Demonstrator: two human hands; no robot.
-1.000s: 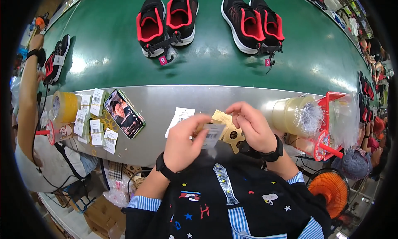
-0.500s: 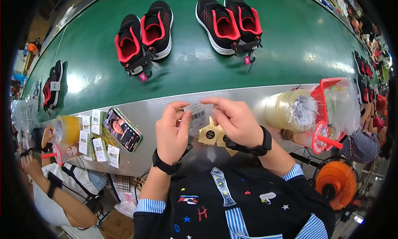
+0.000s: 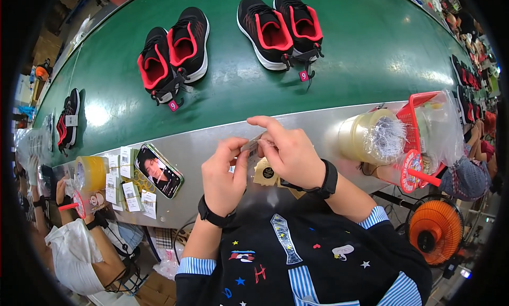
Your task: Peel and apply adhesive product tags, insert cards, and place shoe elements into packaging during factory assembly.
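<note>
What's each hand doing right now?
Left hand: pinched shut on a small tag.
Right hand: fingers closed on the same tag, above tan cards.

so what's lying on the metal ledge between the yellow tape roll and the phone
In the head view, small white barcode labels lie on the grey metal ledge between the yellow tape roll and the phone.

Two pairs of black-and-red shoes (image 3: 174, 54) (image 3: 279, 27) on the green belt (image 3: 371, 46); phone (image 3: 159, 171); orange fan (image 3: 436, 229).
</note>
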